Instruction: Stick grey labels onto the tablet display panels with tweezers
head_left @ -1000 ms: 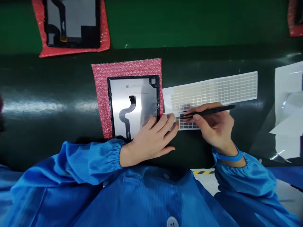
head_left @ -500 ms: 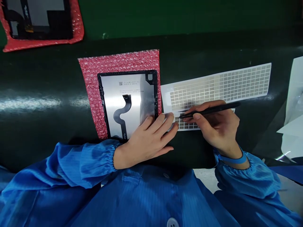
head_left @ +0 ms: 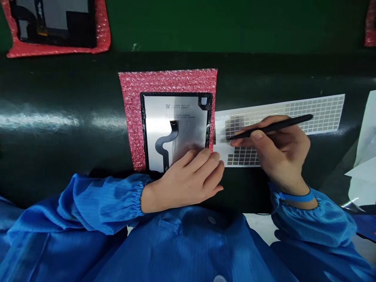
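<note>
Fingers loosely bent, my left hand (head_left: pixel 190 176) rests palm down at the lower right edge of a tablet screen panel (head_left: pixel 190 133), fingertips on its edge and the wrap. The panel lies back side up, silver with a black frame and a black flex cable (head_left: pixel 165 143). Under it is pink bubble wrap (head_left: pixel 164 81). My right hand (head_left: pixel 282 152) is closed around black tweezers (head_left: pixel 276 125), their tips over the left end of a white sheet of small grey stickers (head_left: pixel 319 115). Whether the tips hold a sticker is too small to tell. My right hand covers part of the sheet.
Another panel (head_left: pixel 79 29) lies on red bubble wrap (head_left: pixel 102 27) at the upper left. More red wrap (head_left: pixel 370 27) shows at the upper right edge. White paper (head_left: pixel 362 145) lies at the far right. The tabletop (head_left: pixel 58 86) is dark green.
The tweezers' tips have moved up the sheet, from the lower sticker block to the upper one. My left fingers have drawn closer together. The panel and wrap sit further right and straighter.
</note>
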A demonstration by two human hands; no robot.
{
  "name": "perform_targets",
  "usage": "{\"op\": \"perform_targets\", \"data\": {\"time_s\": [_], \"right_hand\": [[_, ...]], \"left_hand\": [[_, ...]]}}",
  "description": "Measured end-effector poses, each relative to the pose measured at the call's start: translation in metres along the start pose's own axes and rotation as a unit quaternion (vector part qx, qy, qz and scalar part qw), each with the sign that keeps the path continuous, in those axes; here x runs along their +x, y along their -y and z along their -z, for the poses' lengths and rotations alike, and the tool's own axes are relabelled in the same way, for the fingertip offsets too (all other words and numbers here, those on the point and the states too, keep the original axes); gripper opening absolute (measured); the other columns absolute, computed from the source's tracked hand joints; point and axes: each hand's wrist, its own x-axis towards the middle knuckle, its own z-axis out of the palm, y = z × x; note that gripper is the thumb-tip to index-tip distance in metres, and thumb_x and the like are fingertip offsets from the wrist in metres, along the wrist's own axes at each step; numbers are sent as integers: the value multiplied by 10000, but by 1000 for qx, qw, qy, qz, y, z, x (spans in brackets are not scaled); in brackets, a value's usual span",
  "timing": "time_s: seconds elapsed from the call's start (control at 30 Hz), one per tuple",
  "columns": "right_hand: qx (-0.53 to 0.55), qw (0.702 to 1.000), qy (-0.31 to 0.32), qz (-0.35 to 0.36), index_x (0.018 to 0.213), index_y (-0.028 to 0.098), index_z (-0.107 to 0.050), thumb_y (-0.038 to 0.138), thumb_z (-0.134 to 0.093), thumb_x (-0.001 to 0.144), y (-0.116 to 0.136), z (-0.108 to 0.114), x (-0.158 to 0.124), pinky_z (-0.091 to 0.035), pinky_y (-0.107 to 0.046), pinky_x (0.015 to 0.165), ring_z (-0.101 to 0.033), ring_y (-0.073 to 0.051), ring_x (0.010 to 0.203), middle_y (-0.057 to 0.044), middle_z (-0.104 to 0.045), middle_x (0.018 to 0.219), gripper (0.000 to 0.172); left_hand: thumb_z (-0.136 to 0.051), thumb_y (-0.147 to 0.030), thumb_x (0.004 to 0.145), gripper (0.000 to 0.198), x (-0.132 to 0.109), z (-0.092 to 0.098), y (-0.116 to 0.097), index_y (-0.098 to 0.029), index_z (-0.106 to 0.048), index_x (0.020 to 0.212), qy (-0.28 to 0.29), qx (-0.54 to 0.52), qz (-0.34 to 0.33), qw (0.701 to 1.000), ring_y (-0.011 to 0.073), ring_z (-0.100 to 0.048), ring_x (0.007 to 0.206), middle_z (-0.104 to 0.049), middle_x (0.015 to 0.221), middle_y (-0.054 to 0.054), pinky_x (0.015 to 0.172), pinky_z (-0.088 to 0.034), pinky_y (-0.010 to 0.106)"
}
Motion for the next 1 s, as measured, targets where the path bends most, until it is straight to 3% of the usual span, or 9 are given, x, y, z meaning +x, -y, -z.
{"op": "perform_targets", "data": {"time_s": [0.07, 0.13, 0.37, 0.7, 1.0], "right_hand": [[6, 1000, 22, -8, 1055, 228, -690, 172, -767, 938, -3, -12, 9, -725, -329, 747, -820, -212, 787, -24, -812, 947, 151], [11, 999, 45, -13, 1055, 225, -692, 198, -774, 942, -6, -21, 16, -725, -324, 743, -823, -214, 799, -27, -807, 945, 143], [8, 998, 67, -15, 1066, 205, -682, 204, -785, 937, -8, -23, 19, -724, -316, 754, -824, -215, 829, -37, -793, 942, 165], [-12, 997, 73, -5, 1082, 211, -684, 130, -735, 952, -8, -22, 17, -727, -312, 756, -824, -208, 848, -23, -796, 968, 161], [-34, 997, 70, -27, 1075, 273, -688, 269, -780, 944, -7, -23, 17, -731, -378, 760, -818, -223, 848, -14, -784, 954, 161]], "left_hand": [[-545, -412, 1049, 433, -6, 1, 5, -56, -671, 1259, -24, 8, 35, 999, 286, -681, 950, -725, 1043, 144, 734, -538, 389], [-540, -424, 1049, 468, -10, 0, 11, -46, -652, 1303, -15, 18, 70, 997, 269, -681, 852, -717, 969, 127, 660, -535, 378], [-495, -424, 1069, 515, -11, -5, 18, -59, -584, 1422, 23, 42, 83, 995, 275, -674, 925, -705, 1036, 134, 704, -544, 373], [-534, -420, 1051, 526, -12, -3, 17, -58, -583, 1430, 26, 39, 90, 995, 263, -650, 885, -684, 1026, 117, 642, -502, 370], [-490, -455, 1067, 585, -11, -4, 16, -46, -535, 1483, 39, 31, 107, 993, 257, -668, 884, -700, 1028, 125, 618, -483, 365]]}}
